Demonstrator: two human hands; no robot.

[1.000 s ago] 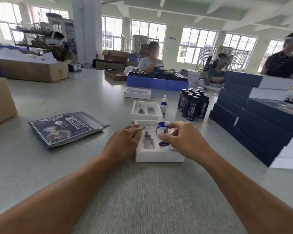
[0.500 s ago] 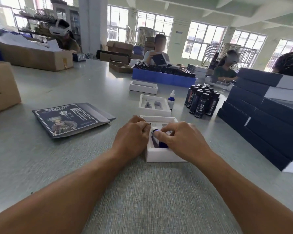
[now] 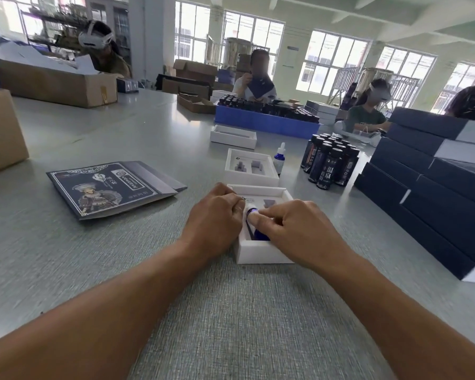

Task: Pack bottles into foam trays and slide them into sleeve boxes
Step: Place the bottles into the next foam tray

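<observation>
A white foam tray [image 3: 261, 253] lies on the table in front of me. A small blue dropper bottle [image 3: 255, 229] lies in the tray's left slot. My right hand [image 3: 294, 229] presses its thumb and fingers down on the bottle. My left hand [image 3: 214, 218] rests curled against the tray's left edge; whether it grips anything is hidden. The tray's right slot [image 3: 269, 202] shows grey and unfilled. A second foam tray [image 3: 251, 175] with two bare slots sits just behind. Another dropper bottle [image 3: 279, 157] stands upright beside it.
Dark tall bottles [image 3: 328, 163] stand in a cluster at the right. Stacked navy sleeve boxes [image 3: 433, 187] line the right edge. Flat printed sleeves [image 3: 107, 187] lie at the left. A third white tray [image 3: 233, 137] and a blue crate [image 3: 263, 123] sit farther back. Several people work across the table.
My right hand has laid the blue bottle from upright down into the tray's left slot. My left hand closed in on the tray's left side. The view shifted.
</observation>
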